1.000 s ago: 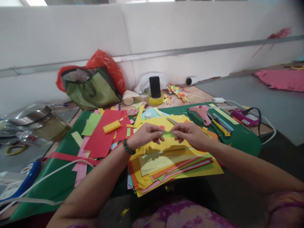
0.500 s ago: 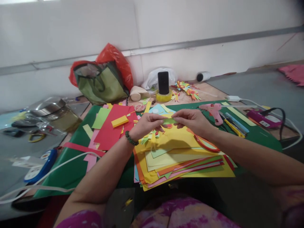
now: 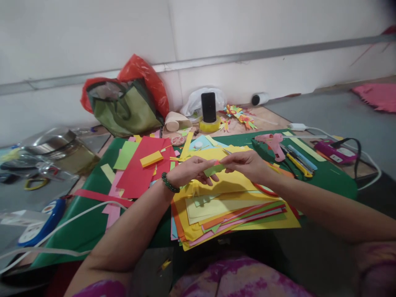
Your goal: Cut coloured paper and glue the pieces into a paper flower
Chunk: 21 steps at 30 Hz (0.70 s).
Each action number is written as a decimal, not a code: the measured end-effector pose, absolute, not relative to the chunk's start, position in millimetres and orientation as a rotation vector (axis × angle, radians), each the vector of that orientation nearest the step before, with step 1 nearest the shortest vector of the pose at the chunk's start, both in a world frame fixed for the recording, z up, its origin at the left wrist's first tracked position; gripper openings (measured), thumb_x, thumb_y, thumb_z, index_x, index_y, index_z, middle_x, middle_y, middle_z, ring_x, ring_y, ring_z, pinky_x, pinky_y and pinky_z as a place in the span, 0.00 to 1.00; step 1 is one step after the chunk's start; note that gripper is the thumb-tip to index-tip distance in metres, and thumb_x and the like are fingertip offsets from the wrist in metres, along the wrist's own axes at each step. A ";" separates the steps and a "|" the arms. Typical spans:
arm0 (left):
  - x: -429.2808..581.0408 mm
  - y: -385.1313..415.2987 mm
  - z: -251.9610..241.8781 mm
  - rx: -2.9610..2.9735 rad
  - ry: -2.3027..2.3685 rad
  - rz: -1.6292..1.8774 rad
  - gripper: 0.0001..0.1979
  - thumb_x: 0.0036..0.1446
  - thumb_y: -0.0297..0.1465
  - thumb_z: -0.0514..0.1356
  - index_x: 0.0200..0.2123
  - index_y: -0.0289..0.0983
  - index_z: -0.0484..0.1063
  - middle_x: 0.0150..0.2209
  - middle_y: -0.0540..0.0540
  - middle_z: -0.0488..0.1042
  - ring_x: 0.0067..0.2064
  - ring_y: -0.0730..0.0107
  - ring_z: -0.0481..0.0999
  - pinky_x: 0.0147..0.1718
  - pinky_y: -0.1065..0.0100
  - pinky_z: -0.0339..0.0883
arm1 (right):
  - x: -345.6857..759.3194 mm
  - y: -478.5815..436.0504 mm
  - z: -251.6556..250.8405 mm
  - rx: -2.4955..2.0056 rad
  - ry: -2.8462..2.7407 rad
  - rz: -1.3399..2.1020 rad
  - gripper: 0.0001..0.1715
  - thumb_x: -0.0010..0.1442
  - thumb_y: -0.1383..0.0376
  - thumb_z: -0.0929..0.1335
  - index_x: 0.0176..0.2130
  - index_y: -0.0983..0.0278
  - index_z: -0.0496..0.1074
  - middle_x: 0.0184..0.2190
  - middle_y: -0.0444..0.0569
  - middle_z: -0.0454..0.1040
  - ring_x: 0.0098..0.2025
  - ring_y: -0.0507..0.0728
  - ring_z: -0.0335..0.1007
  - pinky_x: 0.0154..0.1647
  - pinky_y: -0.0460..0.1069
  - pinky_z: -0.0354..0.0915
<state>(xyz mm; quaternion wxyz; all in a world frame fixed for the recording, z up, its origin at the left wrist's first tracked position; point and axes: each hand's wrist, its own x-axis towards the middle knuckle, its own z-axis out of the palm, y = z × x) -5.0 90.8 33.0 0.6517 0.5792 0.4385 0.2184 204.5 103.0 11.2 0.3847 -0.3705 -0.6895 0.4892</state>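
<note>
Between my hands, above a stack of coloured paper (image 3: 216,218), is a small strip of light green paper (image 3: 213,170). My left hand (image 3: 192,170), with a dark beaded bracelet (image 3: 169,182) at the wrist, pinches the strip's left part, its lower fingers curled beneath. The thumb and fingers of my right hand (image 3: 246,164) close on the right end, where a bit of red shows. A thin pointed tip pokes out above the right fingers; what it belongs to is hidden. Red-handled scissors (image 3: 264,189) lie partly under my right forearm.
Right of the stack on the green mat (image 3: 337,181) are a pink glue gun (image 3: 274,145), a yellow cutter (image 3: 299,165) and a purple power strip (image 3: 337,152). Left lie red sheets (image 3: 133,177). A phone (image 3: 208,107) stands behind; a white cable (image 3: 74,216) crosses the left.
The green strip has tilted and now hangs lower, showing more of its face. My right fingers have shifted on its end, and the view has turned slightly right.
</note>
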 end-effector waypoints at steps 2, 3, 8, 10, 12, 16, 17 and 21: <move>-4.7 91.0 32.6 1.289 0.975 0.474 0.27 0.44 0.53 0.66 0.26 0.31 0.77 0.31 0.38 0.80 0.23 0.76 0.74 0.24 0.74 0.68 | 204.5 102.2 10.0 -0.934 -1.737 1.263 0.18 0.46 0.52 0.75 0.32 0.63 0.80 0.28 0.47 0.78 0.28 0.53 0.74 0.35 0.51 0.74; -4.6 91.2 32.2 1.285 0.963 0.464 0.27 0.43 0.52 0.67 0.26 0.31 0.77 0.31 0.38 0.80 0.23 0.76 0.74 0.24 0.74 0.68 | 204.4 101.7 9.1 -0.929 -1.726 1.271 0.18 0.46 0.52 0.75 0.32 0.63 0.80 0.28 0.47 0.79 0.28 0.53 0.74 0.35 0.51 0.74; -4.8 92.9 28.4 1.270 0.944 0.424 0.22 0.42 0.47 0.70 0.28 0.32 0.77 0.31 0.42 0.80 0.24 0.77 0.74 0.26 0.74 0.68 | 204.0 99.2 5.9 -0.918 -1.685 1.308 0.14 0.46 0.56 0.75 0.31 0.63 0.80 0.26 0.46 0.78 0.27 0.52 0.74 0.35 0.50 0.73; -4.3 93.4 27.0 1.265 0.958 0.427 0.20 0.42 0.44 0.71 0.27 0.32 0.76 0.29 0.43 0.79 0.24 0.77 0.74 0.26 0.75 0.68 | 204.6 98.0 8.1 -0.914 -1.674 1.331 0.14 0.46 0.57 0.75 0.31 0.64 0.80 0.27 0.46 0.78 0.27 0.52 0.74 0.35 0.50 0.73; -3.2 93.4 26.2 1.260 0.983 0.448 0.19 0.42 0.42 0.71 0.27 0.32 0.75 0.28 0.45 0.78 0.24 0.77 0.75 0.25 0.76 0.68 | 205.4 96.6 12.7 -0.928 -1.670 1.360 0.14 0.46 0.58 0.75 0.33 0.64 0.80 0.28 0.47 0.79 0.28 0.53 0.75 0.35 0.50 0.72; 0.5 92.2 24.2 1.304 1.041 0.507 0.16 0.43 0.39 0.71 0.27 0.32 0.74 0.26 0.46 0.78 0.24 0.77 0.75 0.26 0.76 0.68 | 204.3 94.3 21.4 -0.984 -1.659 1.454 0.18 0.48 0.54 0.73 0.33 0.65 0.78 0.27 0.47 0.78 0.28 0.54 0.76 0.34 0.49 0.72; 1.5 91.7 23.5 1.322 1.050 0.515 0.15 0.44 0.38 0.71 0.27 0.32 0.74 0.26 0.46 0.78 0.24 0.77 0.75 0.26 0.76 0.69 | 203.2 94.1 22.1 -1.000 -1.655 1.455 0.18 0.48 0.53 0.74 0.32 0.66 0.78 0.25 0.46 0.77 0.27 0.53 0.75 0.32 0.49 0.72; 4.3 90.0 21.2 1.368 1.076 0.515 0.15 0.45 0.38 0.70 0.27 0.31 0.74 0.26 0.46 0.78 0.24 0.77 0.75 0.25 0.75 0.68 | 199.0 95.3 17.6 -1.040 -1.650 1.403 0.19 0.43 0.53 0.76 0.26 0.66 0.76 0.21 0.44 0.75 0.23 0.51 0.71 0.29 0.48 0.71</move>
